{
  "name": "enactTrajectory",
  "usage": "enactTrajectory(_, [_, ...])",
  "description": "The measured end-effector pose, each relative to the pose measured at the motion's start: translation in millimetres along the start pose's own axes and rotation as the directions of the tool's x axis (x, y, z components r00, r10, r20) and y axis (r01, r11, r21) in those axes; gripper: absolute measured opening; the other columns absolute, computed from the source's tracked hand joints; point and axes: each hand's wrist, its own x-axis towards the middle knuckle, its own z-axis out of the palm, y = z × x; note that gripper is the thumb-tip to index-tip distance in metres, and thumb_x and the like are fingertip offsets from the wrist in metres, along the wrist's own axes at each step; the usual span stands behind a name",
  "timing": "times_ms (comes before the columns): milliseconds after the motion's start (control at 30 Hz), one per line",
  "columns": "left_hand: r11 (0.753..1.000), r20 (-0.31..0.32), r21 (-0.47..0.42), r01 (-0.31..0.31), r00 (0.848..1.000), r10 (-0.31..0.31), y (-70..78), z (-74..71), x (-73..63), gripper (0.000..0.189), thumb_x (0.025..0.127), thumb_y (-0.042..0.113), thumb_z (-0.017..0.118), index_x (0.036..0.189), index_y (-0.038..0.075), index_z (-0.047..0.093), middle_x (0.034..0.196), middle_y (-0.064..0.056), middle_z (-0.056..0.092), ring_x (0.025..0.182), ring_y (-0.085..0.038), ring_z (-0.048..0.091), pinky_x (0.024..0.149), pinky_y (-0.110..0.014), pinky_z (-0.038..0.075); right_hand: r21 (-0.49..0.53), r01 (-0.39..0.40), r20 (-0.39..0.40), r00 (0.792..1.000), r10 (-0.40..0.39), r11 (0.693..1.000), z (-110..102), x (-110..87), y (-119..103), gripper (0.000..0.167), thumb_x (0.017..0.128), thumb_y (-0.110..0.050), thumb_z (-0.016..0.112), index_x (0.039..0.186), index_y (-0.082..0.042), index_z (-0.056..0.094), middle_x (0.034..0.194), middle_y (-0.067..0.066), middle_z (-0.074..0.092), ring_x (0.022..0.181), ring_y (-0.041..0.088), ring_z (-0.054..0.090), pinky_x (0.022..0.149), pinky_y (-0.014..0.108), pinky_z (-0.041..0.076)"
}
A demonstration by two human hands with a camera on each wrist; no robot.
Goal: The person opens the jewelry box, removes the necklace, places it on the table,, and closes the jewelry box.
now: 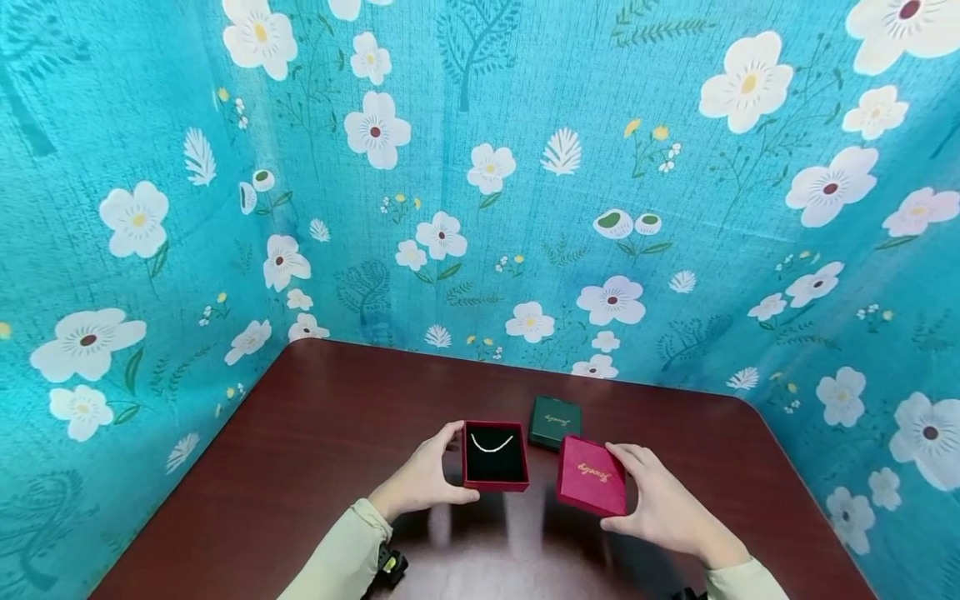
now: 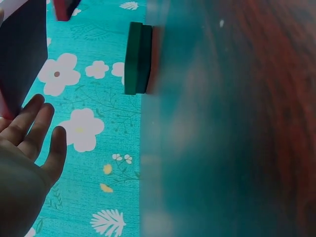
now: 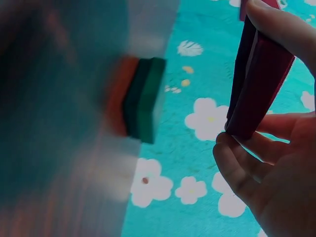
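Observation:
In the head view my left hand [image 1: 425,475] grips a red jewelry box base [image 1: 495,485] by its left side, thumb at the near edge. A thin, light-coloured chain [image 1: 491,448] lies in a curve on the box's black lining. My right hand [image 1: 660,502] holds the red box lid [image 1: 592,477] by its right side, gold lettering facing up. Base and lid are apart, both raised above the table. Between and behind them sits a closed green jewelry box [image 1: 555,422]. The right wrist view shows the lid [image 3: 261,86] edge-on between thumb and fingers.
The dark reddish-brown table [image 1: 360,400] has rounded far corners and a glossy surface. A blue floral cloth [image 1: 465,192] hangs behind it and along both sides. The green box [image 2: 138,59] stands near the far edge of the table.

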Motion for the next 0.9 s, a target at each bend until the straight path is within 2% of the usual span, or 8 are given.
enactTrajectory(133, [1.0, -0.009, 0.021, -0.003, 1.0, 0.003, 1.9, -0.1, 1.9, 0.089, 0.069, 0.032, 0.083, 0.14, 0.011, 0.035, 0.126, 0.002, 0.051, 0.111, -0.018, 0.05, 0.089, -0.04, 0.046, -0.065, -0.02, 0.021, 1.0, 0.021, 0.998, 2.9, -4.7, 14.1, 0.109, 0.047, -0.049, 0.09, 0.136, -0.006, 0.044, 0.127, 0.006, 0.047, 0.113, 0.025, 0.043, 0.067, 0.031, 0.053])
enactTrajectory(333, [1.0, -0.001, 0.022, 0.009, 1.0, -0.009, 1.0, -1.6, 2.8, 0.091, 0.068, 0.03, 0.084, 0.142, 0.01, 0.034, 0.129, 0.0, 0.05, 0.112, -0.019, 0.049, 0.09, -0.042, 0.045, -0.149, 0.023, 0.039, 0.999, -0.017, 0.989, 8.9, -13.3, 33.8, 0.107, 0.046, -0.051, 0.089, 0.133, -0.003, 0.048, 0.124, 0.007, 0.049, 0.111, 0.025, 0.045, 0.078, 0.041, 0.052])
enactTrajectory(600, [0.999, 0.004, 0.031, 0.011, 1.0, -0.011, 1.1, -3.2, 2.8, 0.089, 0.069, 0.035, 0.083, 0.14, 0.011, 0.036, 0.125, 0.002, 0.052, 0.111, -0.018, 0.049, 0.089, -0.042, 0.046, -0.167, -0.01, 0.109, 0.994, 0.029, 0.986, 14.8, -21.3, 55.2, 0.107, 0.045, -0.054, 0.088, 0.131, -0.001, 0.05, 0.121, 0.007, 0.051, 0.108, 0.026, 0.047, 0.08, 0.044, 0.051])
enactTrajectory(900, [1.0, 0.009, 0.019, 0.012, 1.0, -0.012, 2.9, -5.0, 4.5, 0.092, 0.068, 0.035, 0.083, 0.141, 0.008, 0.034, 0.126, -0.001, 0.052, 0.112, -0.02, 0.048, 0.091, -0.047, 0.045, -0.175, -0.041, 0.124, 0.99, 0.063, 0.984, 16.4, -27.4, 74.7, 0.11, 0.046, -0.059, 0.086, 0.131, -0.001, 0.049, 0.121, 0.008, 0.05, 0.109, 0.027, 0.046, 0.08, 0.046, 0.05])
